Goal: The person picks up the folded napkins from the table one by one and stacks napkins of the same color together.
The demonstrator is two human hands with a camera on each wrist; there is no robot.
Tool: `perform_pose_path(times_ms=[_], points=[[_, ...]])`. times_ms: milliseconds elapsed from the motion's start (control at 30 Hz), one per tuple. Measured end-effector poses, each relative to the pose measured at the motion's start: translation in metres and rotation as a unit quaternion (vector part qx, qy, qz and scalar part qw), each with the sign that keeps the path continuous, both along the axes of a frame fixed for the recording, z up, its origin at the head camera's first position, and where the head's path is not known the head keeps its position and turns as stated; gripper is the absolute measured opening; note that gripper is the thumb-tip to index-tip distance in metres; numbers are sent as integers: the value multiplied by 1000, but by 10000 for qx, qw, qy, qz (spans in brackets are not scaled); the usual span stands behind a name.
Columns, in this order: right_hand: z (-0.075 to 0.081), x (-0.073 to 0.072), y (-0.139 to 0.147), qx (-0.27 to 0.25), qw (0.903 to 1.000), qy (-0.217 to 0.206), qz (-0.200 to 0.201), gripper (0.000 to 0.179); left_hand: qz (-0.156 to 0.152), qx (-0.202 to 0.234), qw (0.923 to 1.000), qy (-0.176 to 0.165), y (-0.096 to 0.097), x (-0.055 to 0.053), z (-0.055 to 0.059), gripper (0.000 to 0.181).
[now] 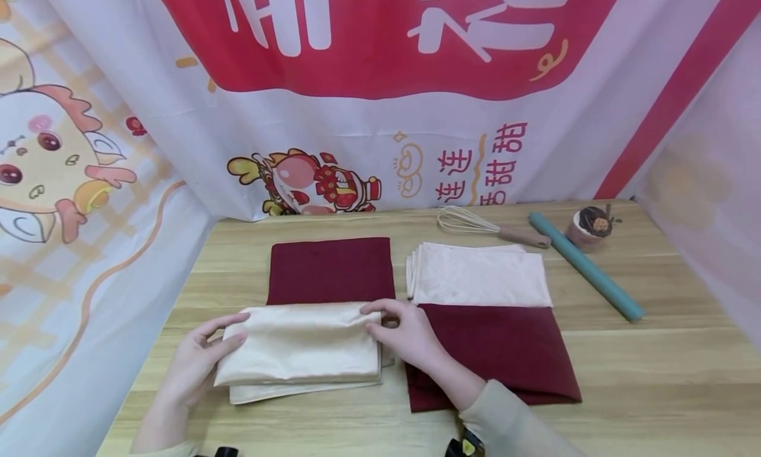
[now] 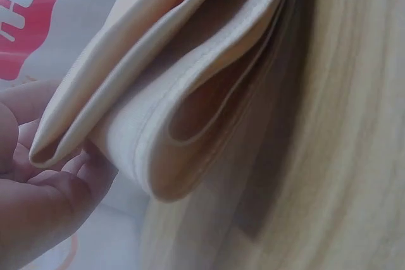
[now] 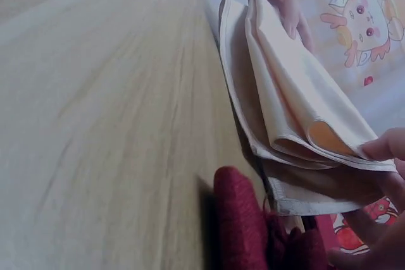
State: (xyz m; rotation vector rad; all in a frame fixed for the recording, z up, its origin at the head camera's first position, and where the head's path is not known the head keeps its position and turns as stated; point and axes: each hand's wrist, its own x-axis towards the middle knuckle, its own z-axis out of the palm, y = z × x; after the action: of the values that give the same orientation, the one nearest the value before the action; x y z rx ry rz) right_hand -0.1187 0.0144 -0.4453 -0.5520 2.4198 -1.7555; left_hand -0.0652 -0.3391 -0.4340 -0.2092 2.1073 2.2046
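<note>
A folded cream satin cloth (image 1: 303,341) lies in layers on the near left of the wooden table. My left hand (image 1: 193,361) holds its left edge, thumb and fingers on either side. At the upper right corner, my right hand (image 1: 407,335) pinches the cloth between thumb and fingers. The left wrist view shows the cloth's looped folds (image 2: 168,156) raised off the wood. From the right wrist, a lower flap (image 3: 316,188) hangs beneath the upper layers. Directly behind is a folded dark red cloth (image 1: 329,269), partly covered by the cream one.
Right of the cream cloth, a second dark red cloth (image 1: 499,351) lies under my right forearm. A folded whitish cloth (image 1: 481,275) adjoins its far edge. Farther back are a whisk (image 1: 523,236), a teal rod (image 1: 585,265) and a small decorated cup (image 1: 585,236). Printed curtains (image 1: 357,127) enclose the table.
</note>
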Motion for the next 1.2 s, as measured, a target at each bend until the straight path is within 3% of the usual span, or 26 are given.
perform_pose_path(times_ms=[300, 400, 533, 633, 900, 1200], points=[[10, 0, 3, -799, 9960, -381, 132, 24, 59, 68, 9995, 303, 5, -1, 17, 36], [29, 4, 6, -864, 9953, -428, 117, 24, 61, 55, 9990, 448, 9, -2, 24, 36], [37, 2, 12, -1011, 9935, -500, 165, 25, 152, 159, 9984, 513, 16, -4, 34, 36], [31, -5, 19, -1179, 9917, -486, 184, 26, 226, 231, 9984, 472, 23, -9, 40, 36], [42, -20, 53, -1052, 9930, -504, -167, 27, 66, 369, 9985, 401, 57, -36, 49, 34], [49, -41, 111, -1232, 9878, -821, -479, 33, -134, -66, 9997, 193, 115, -77, 49, 36]])
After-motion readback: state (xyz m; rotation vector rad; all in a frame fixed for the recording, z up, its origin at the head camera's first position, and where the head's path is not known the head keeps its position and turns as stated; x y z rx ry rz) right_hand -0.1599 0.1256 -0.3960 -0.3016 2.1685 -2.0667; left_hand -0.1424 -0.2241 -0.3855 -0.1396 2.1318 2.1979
